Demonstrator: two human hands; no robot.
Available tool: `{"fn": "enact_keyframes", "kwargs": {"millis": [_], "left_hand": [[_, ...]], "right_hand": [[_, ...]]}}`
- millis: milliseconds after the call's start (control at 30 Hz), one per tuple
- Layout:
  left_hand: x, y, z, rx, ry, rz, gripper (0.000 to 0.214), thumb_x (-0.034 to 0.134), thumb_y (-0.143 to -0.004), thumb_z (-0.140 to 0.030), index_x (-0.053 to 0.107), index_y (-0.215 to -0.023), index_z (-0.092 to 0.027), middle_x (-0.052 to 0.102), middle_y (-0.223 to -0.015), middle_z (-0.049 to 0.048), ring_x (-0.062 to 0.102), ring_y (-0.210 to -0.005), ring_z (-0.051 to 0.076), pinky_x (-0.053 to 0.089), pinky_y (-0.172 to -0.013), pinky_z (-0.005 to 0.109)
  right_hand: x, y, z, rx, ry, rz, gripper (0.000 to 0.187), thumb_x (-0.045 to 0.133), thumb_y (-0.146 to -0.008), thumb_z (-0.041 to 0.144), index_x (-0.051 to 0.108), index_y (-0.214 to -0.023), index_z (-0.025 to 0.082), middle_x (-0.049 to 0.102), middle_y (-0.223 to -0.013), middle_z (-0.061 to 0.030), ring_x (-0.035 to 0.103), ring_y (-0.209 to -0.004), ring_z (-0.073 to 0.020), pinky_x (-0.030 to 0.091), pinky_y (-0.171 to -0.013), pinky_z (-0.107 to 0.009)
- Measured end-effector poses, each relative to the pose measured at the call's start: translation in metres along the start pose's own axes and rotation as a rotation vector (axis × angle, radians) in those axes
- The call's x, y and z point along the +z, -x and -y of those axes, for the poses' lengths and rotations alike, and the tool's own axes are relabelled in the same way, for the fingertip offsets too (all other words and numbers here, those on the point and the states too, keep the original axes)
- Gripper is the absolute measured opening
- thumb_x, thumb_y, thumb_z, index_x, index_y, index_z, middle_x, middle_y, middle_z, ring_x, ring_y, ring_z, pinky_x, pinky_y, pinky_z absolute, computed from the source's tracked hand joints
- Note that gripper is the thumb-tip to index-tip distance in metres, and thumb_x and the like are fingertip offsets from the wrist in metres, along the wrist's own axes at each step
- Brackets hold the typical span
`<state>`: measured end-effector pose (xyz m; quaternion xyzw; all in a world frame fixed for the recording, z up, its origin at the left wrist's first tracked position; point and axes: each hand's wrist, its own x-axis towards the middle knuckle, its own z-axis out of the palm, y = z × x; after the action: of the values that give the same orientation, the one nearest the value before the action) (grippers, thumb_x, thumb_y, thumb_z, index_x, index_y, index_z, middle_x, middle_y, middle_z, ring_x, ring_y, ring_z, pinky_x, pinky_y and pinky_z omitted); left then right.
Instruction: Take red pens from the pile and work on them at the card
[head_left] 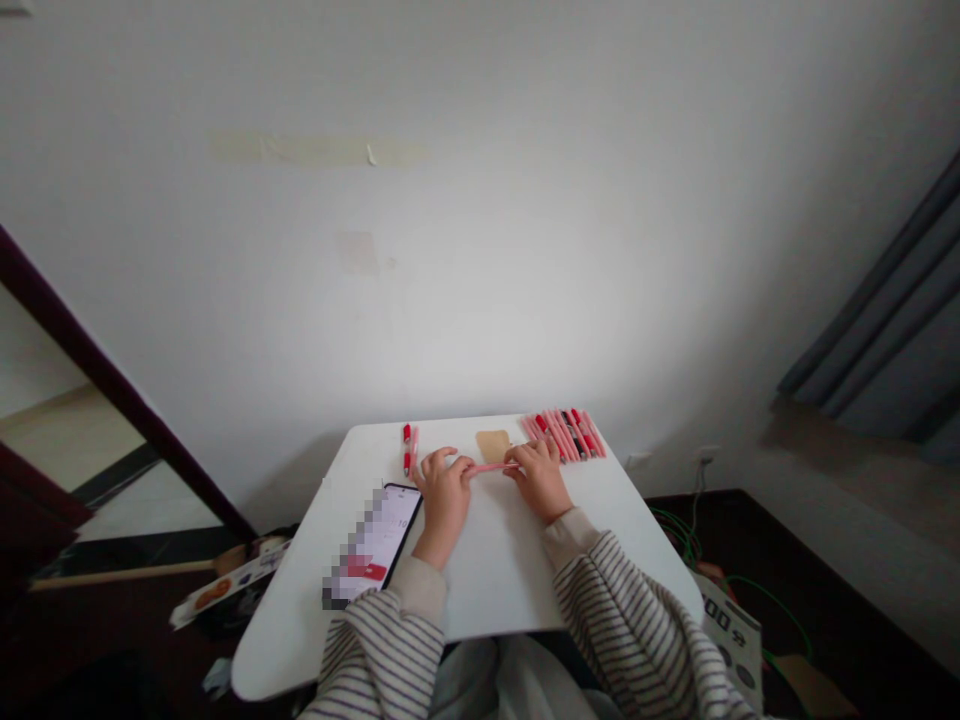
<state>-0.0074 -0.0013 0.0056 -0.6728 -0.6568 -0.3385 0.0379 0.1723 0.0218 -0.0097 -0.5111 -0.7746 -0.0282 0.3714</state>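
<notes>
Between my two hands a slim pink pen (pixel 489 468) lies level, low over the white table. My left hand (pixel 444 490) pinches its left end, and my right hand (pixel 538 478) has its fingers closed at the right end. Just beyond the pen a tan paper square (pixel 493 445) rests on the tabletop. A row of several pink, red and black pens (pixel 577 436) is laid side by side past my right hand. Beyond my left hand lie a red pen (pixel 407 450) and a pink pen (pixel 415 448), close together.
A phone (pixel 382 545) with a lit screen lies left of my left forearm. The white table (pixel 495 590) stands against a wall (pixel 525 250). Green cables (pixel 679 530) and a printed box (pixel 731 635) are on the floor at the right; a curtain (pixel 885 330) hangs there.
</notes>
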Motion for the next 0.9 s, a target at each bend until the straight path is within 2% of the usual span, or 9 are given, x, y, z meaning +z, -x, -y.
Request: {"fn": "enact_keyframes", "kwargs": {"millis": [100, 267, 467, 667, 800, 900], "left_hand": [[0.0013, -0.0004, 0.0017, 0.009, 0.001, -0.009, 0.017, 0.057, -0.085, -0.033, 0.074, -0.088, -0.03, 0.06, -0.116, 0.0058, 0.046, -0.113, 0.026, 0.028, -0.102, 0.049], [0.0031, 0.0, 0.0023, -0.003, -0.001, -0.019, 0.017, 0.058, -0.085, -0.031, 0.074, -0.087, -0.028, 0.06, -0.116, 0.0061, 0.046, -0.113, 0.027, 0.027, -0.102, 0.049], [0.0031, -0.0004, 0.0021, 0.007, 0.007, -0.013, 0.017, 0.056, -0.086, -0.033, 0.073, -0.087, -0.029, 0.061, -0.116, 0.0053, 0.047, -0.113, 0.026, 0.028, -0.102, 0.048], [0.0026, -0.0005, 0.0009, 0.001, 0.003, -0.013, 0.017, 0.057, -0.086, -0.033, 0.072, -0.086, -0.028, 0.062, -0.115, 0.005, 0.046, -0.114, 0.026, 0.027, -0.104, 0.049], [0.0023, -0.0006, 0.0002, 0.011, 0.016, -0.004, 0.017, 0.057, -0.086, -0.033, 0.073, -0.085, -0.028, 0.062, -0.116, 0.005, 0.046, -0.114, 0.026, 0.027, -0.104, 0.048], [0.0019, -0.0006, -0.0001, 0.012, 0.013, -0.009, 0.018, 0.055, -0.087, -0.032, 0.073, -0.086, -0.027, 0.062, -0.116, 0.0053, 0.047, -0.114, 0.026, 0.029, -0.103, 0.048]], "right_hand": [[-0.0012, -0.0003, -0.0004, 0.001, 0.055, 0.017, 0.013, 0.059, -0.091, 0.036, 0.069, -0.094, 0.029, 0.068, -0.092, -0.0021, 0.051, -0.102, -0.0227, 0.018, -0.108, -0.05], [-0.0011, -0.0006, -0.0022, 0.009, 0.053, -0.017, 0.027, 0.058, -0.091, 0.043, 0.064, -0.113, 0.03, 0.067, -0.099, -0.0042, 0.051, -0.103, -0.0237, 0.02, -0.107, -0.049], [-0.001, -0.0003, -0.0029, 0.043, 0.062, 0.0, 0.016, 0.058, -0.091, 0.04, 0.067, -0.093, 0.027, 0.068, -0.095, -0.0031, 0.052, -0.102, -0.0242, 0.023, -0.104, -0.049], [-0.0021, -0.0014, -0.0019, 0.066, 0.041, -0.006, 0.026, 0.057, -0.091, 0.043, 0.063, -0.111, 0.027, 0.067, -0.104, -0.0051, 0.052, -0.105, -0.0246, 0.023, -0.103, -0.048], [-0.0032, -0.001, -0.0011, 0.071, 0.072, 0.011, 0.019, 0.055, -0.093, 0.041, 0.067, -0.092, 0.026, 0.068, -0.093, -0.0025, 0.052, -0.102, -0.0233, 0.022, -0.103, -0.047], [-0.0029, -0.0005, -0.0018, 0.064, 0.078, 0.011, 0.02, 0.054, -0.094, 0.041, 0.068, -0.093, 0.027, 0.068, -0.094, -0.0026, 0.051, -0.103, -0.0234, 0.023, -0.102, -0.046]]}}
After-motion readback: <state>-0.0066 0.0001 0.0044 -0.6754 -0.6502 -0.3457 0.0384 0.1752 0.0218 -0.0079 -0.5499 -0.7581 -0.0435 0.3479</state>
